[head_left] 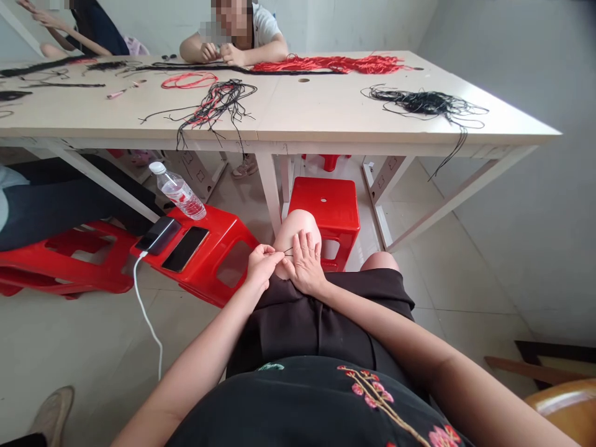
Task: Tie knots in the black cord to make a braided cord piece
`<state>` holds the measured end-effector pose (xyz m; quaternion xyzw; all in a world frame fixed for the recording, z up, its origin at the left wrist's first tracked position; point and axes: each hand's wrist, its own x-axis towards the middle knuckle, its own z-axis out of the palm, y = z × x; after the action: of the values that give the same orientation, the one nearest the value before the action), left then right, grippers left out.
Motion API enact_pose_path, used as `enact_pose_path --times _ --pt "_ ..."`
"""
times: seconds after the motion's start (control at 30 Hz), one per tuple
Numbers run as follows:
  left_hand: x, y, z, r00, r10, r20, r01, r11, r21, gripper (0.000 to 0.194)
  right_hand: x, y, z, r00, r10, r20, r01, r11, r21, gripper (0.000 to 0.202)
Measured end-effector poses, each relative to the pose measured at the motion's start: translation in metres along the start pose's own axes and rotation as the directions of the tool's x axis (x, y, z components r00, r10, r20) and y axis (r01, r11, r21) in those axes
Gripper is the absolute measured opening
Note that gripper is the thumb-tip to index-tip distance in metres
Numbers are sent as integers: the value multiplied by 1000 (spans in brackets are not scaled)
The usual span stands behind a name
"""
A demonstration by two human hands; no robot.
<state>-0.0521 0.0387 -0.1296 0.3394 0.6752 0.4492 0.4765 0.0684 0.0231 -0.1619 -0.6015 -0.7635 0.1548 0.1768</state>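
A thin black cord (288, 252) runs between my two hands over my bare knee. My left hand (263, 266) pinches one end of it between thumb and fingertips. Spread flat on the knee, my right hand (306, 263) presses over the cord with its fingers stretched out. Where the cord goes under the right palm is hidden. On the table (298, 118) ahead lie a mixed black and red cord bundle (218, 102), a black cord tangle (426, 102) and a long red cord bundle (335, 64).
A red stool (223, 233) at the left holds a water bottle (179, 192), a phone (185, 249) and a black device (159, 234) with a white cable. Another red stool (325, 198) stands beyond my knee. A person (237, 37) leans on the table's far side.
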Motion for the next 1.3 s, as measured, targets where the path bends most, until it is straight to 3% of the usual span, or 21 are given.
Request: enact_pose_path --times 0.13,0.3,0.6,0.93,1.3 --pt "10 9 5 1000 -3 -11 3 1000 29 26 21 2 -2 995 94 -16 -93 994 66 69" --pt "23 16 11 1000 10 -18 -10 999 38 28 50 2 -12 957 269 -108 -247 952 181 65" --pt "34 21 16 1000 -21 -15 20 1000 -13 29 70 3 -23 944 282 -174 -263 957 120 56" --pt "40 24 19 998 -61 -2 60 994 -95 30 95 -1 -36 930 323 -174 -308 945 108 43" --pt "48 29 16 998 -56 -17 53 989 -142 30 119 -4 -35 936 327 -128 -326 945 24 41"
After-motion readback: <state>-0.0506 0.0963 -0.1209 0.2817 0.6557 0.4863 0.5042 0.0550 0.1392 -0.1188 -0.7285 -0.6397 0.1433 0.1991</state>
